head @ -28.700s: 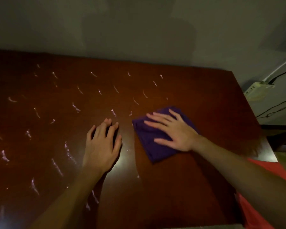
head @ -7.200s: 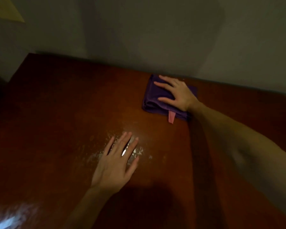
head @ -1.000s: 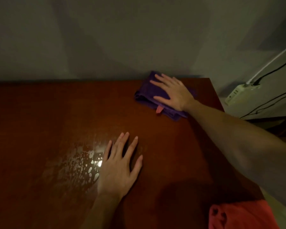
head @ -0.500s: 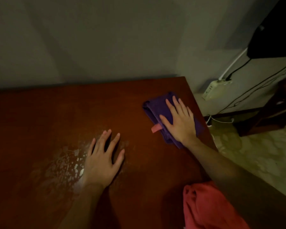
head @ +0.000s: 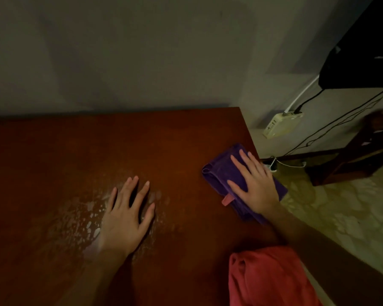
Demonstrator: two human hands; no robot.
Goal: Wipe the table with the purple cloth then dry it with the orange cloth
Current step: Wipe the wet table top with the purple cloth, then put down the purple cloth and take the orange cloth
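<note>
Head view: my right hand (head: pixel 253 184) lies flat on the folded purple cloth (head: pixel 221 173), fingers straight and slightly spread, pressing it onto the table (head: pixel 97 151). Cloth sits at the right edge of the tabletop, centre-right of frame, one corner hanging past the edge. A small pink tag (head: pixel 227 199) sticks out of its lower left side.

My left hand (head: pixel 126 217) is palm-down on the wood, centre-left of frame, fingers straight and fanned, holding nothing. Wet patch (head: pixel 84 219) glints just left of it and under the palm, broken into droplets.

Orange cloth (head: pixel 272 279) is bunched at the lower right of frame, on the table's near right corner, below my right forearm. It is well apart from the purple one.

Right of the table: white power strip (head: pixel 281 125) on the wall, cables (head: pixel 341 122) running up right, dark wooden furniture (head: pixel 363 151) at the right edge, patterned floor (head: pixel 341 213) below.
</note>
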